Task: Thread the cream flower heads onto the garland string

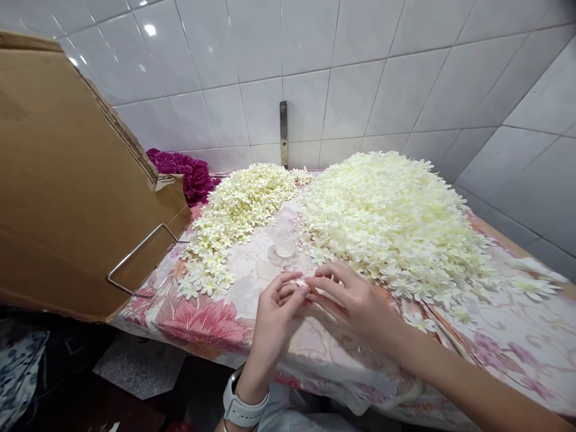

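White glare spots the wall tiles (155,57) at upper left, while the lower-left corner is dark.

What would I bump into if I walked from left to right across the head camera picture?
Brown cardboard → purple pile → smaller flower pile → clear cup → bigger flower pile.
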`<action>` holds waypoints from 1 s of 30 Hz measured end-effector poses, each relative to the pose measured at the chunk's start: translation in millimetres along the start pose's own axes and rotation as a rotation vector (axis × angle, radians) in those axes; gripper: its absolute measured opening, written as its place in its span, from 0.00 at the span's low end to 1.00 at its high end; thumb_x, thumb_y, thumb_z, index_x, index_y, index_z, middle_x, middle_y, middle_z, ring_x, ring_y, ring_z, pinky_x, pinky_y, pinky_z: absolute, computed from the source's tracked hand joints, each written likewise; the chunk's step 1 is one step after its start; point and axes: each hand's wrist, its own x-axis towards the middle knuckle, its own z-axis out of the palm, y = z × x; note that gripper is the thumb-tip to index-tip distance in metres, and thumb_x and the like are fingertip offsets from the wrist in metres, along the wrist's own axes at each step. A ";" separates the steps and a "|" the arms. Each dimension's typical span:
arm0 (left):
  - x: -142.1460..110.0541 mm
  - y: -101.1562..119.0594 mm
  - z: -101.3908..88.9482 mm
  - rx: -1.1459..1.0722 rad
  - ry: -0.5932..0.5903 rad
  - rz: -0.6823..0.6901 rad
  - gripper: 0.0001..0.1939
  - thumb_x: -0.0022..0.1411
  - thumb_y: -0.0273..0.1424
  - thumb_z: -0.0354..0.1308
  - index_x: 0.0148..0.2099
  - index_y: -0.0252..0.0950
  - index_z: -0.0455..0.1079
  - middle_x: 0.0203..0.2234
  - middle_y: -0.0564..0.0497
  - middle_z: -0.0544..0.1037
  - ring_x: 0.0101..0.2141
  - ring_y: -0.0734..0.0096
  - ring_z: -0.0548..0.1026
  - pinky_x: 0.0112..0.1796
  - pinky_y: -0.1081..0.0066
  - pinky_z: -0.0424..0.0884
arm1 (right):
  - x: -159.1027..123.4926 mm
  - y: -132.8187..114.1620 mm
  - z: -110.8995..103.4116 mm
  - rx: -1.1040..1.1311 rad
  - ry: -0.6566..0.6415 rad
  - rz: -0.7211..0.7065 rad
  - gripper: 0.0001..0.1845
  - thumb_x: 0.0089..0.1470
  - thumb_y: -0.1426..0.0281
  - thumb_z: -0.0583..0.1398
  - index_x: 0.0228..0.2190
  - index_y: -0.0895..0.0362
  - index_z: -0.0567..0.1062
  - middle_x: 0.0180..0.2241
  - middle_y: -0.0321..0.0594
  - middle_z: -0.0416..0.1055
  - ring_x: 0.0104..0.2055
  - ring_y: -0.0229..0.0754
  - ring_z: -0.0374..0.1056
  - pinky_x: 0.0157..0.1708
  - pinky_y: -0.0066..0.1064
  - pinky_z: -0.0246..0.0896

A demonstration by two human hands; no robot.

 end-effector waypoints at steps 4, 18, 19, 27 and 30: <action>-5.4 -1.7 -3.1 0.094 -0.063 0.031 0.21 0.49 0.32 0.67 0.46 0.36 0.70 0.26 0.53 0.79 0.30 0.73 0.77 0.35 0.76 0.71 | -6.6 -0.5 -3.8 0.075 -0.046 0.174 0.11 0.59 0.72 0.54 0.26 0.58 0.71 0.24 0.38 0.68 0.26 0.38 0.64 0.25 0.27 0.60; -6.5 -8.0 -3.8 0.341 -0.097 0.116 0.05 0.53 0.27 0.60 0.35 0.34 0.72 0.26 0.53 0.76 0.29 0.75 0.75 0.30 0.79 0.70 | -20.8 -23.6 -2.8 0.324 0.040 0.696 0.07 0.53 0.70 0.58 0.25 0.56 0.74 0.24 0.36 0.74 0.25 0.38 0.69 0.24 0.27 0.63; -6.5 -7.7 -3.1 0.352 -0.082 0.117 0.05 0.53 0.27 0.60 0.35 0.34 0.71 0.26 0.53 0.76 0.28 0.75 0.74 0.30 0.79 0.70 | -21.4 -24.1 -1.9 0.205 0.114 0.650 0.06 0.53 0.71 0.58 0.27 0.57 0.73 0.25 0.38 0.74 0.26 0.39 0.69 0.25 0.29 0.63; -6.3 -6.5 -4.4 0.354 -0.126 0.116 0.06 0.53 0.28 0.61 0.36 0.35 0.73 0.29 0.51 0.78 0.32 0.73 0.76 0.34 0.79 0.72 | -24.3 -27.9 1.1 0.055 0.147 0.370 0.06 0.55 0.76 0.57 0.28 0.57 0.71 0.26 0.38 0.71 0.32 0.41 0.65 0.32 0.32 0.61; -6.0 -5.5 -6.4 0.346 -0.153 0.097 0.08 0.52 0.28 0.62 0.37 0.35 0.74 0.30 0.51 0.79 0.33 0.73 0.76 0.34 0.79 0.72 | -25.5 -27.2 1.0 0.196 0.146 0.490 0.07 0.55 0.77 0.57 0.26 0.56 0.72 0.24 0.36 0.71 0.30 0.39 0.66 0.30 0.29 0.61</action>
